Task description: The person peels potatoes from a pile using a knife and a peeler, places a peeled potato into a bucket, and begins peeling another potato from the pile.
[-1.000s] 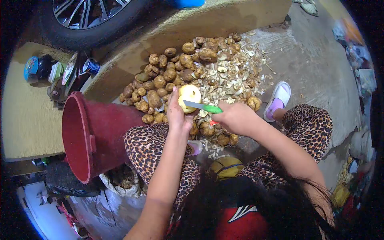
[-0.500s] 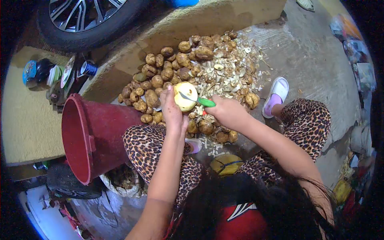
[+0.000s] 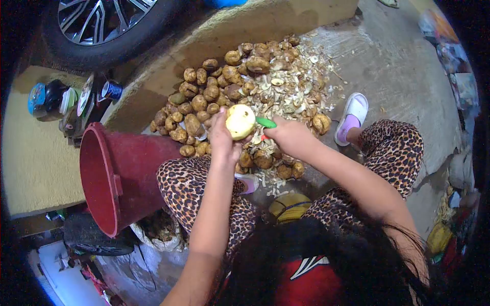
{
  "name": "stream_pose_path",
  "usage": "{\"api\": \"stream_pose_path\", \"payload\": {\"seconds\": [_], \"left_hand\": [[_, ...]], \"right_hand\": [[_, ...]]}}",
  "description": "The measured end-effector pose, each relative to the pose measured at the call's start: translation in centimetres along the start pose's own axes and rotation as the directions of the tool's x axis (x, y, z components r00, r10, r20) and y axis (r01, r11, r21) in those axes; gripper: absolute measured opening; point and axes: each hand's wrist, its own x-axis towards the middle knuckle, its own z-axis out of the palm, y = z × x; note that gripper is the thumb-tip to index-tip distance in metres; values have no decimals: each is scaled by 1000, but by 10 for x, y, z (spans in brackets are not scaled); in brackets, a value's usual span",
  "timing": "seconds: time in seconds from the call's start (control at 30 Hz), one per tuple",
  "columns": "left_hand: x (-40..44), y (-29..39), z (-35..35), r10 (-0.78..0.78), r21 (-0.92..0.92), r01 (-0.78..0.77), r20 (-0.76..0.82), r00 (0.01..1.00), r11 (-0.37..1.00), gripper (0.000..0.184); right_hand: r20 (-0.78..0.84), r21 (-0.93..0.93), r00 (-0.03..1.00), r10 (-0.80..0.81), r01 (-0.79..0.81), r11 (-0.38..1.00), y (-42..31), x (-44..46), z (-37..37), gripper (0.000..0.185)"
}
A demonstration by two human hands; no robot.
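My left hand [image 3: 223,136] is closed around a peeled, pale yellow potato [image 3: 240,122] with a dark spot near its top. My right hand [image 3: 288,136] grips a knife by its green handle [image 3: 266,122], close to the potato's right side. I cannot make out the blade from this angle. Below both hands lies a heap of unpeeled brown potatoes [image 3: 193,125], with a spread of pale peelings [image 3: 286,94] along its right side. A small orange-red thing shows just under the knife handle.
A dark red bucket [image 3: 140,163] lies tipped beside my left knee, its mouth facing left. Behind the heap runs a low concrete ledge [image 3: 219,46], with a car wheel [image 3: 102,25] beyond. A white sack [image 3: 168,239] stands below the bucket. Bagged items [image 3: 454,56] line the right edge.
The knife blade, seen lying against the potato's face before, is now out of sight. The potato has turned slightly and shifted a little right in my left hand.
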Motion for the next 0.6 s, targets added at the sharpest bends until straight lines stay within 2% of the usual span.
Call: {"api": "stream_pose_path", "payload": {"seconds": [0.03,0.13,0.17,0.23,0.37,0.5,0.6], "left_hand": [[1,4,-3,-125,-13,126,56,990,992,25],[2,8,-4,-200,-5,202,121,972,979,24],[1,6,-1,-84,54,79,97,992,995,25],[-2,0,3,157,175,-167,71,985,970,26],[1,5,-1,-1,186,-8,51,999,983,29],[10,3,-5,-122,154,110,70,990,982,25],[18,-3,-10,-160,152,146,91,983,978,26]], "right_hand": [[-4,-27,1000,-13,13,1000,4,1,-2,11],[-3,-29,1000,-27,27,999,10,2,0,8],[2,-18,1000,-26,26,1000,12,1,1,8],[48,140,996,-73,66,988,14,2,4,8],[92,410,974,-209,154,899,20,7,-7,14],[176,549,967,-182,57,834,23,8,-9,20],[275,723,949,-155,-98,684,26,7,-10,22]]}}
